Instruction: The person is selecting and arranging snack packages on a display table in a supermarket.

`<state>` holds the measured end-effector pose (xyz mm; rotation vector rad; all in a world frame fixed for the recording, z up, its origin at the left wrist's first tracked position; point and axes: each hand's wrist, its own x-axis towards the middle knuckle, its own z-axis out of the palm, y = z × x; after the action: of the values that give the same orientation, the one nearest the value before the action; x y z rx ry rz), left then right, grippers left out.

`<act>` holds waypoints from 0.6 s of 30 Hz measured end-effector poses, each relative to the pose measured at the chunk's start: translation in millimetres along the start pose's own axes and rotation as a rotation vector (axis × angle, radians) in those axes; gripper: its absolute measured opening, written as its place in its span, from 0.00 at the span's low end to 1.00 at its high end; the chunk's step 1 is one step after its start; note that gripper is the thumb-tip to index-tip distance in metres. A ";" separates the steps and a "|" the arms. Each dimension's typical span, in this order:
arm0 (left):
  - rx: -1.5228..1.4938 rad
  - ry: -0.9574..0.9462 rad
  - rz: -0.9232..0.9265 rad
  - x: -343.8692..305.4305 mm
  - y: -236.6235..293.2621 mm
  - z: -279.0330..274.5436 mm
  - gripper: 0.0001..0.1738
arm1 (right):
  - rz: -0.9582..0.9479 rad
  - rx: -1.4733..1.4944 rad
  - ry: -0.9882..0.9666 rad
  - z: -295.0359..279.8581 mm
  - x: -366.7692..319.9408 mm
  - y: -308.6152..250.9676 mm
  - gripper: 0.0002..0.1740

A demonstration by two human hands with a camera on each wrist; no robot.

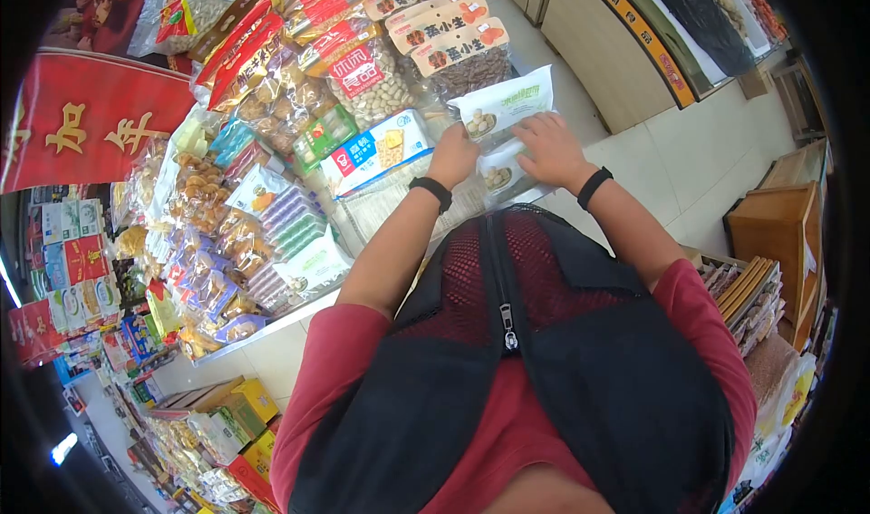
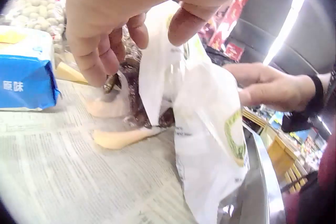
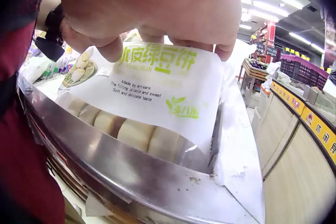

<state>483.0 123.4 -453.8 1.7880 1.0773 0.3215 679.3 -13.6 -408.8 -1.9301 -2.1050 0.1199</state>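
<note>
My left hand [image 1: 453,156] is at the left end of a white-labelled packet [image 1: 506,104], its fingers bent and hanging apart from the thumb in the left wrist view, beside clear plastic [image 2: 123,95] over dark food. My right hand [image 1: 553,151] lies with extended fingers over the packets' right side. Nearer the body is a second white packet [image 1: 498,177]. In the right wrist view this hand [image 3: 152,8] touches the top of a white packet [image 3: 157,90] with green print; round pale cakes show through its clear part. The fingertips' far sides are hidden.
A metal rim [image 3: 121,166] edges the display table near the body. Blue-and-white biscuit packs [image 1: 381,151], bagged nuts [image 1: 362,79] and more snack bags [image 1: 245,206] lie to the left and beyond. Newspaper [image 2: 79,155] covers part of the surface. A wooden cabinet [image 1: 612,52] stands across the aisle.
</note>
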 end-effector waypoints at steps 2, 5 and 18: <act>-0.080 0.143 0.009 14.3 -13.1 -9.2 0.23 | 0.025 0.008 -0.031 0.7 -1.1 -1.3 0.26; -0.254 0.245 -0.053 41.4 -17.9 -19.8 0.27 | 0.071 0.021 -0.055 -3.3 0.1 -0.6 0.28; 0.301 0.197 -0.008 89.0 18.4 -35.1 0.28 | 0.183 0.075 0.030 -3.6 6.6 15.0 0.31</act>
<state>521.2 212.4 -443.0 2.0498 1.3274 0.3504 694.3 -6.1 -408.1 -2.0628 -1.8749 0.2024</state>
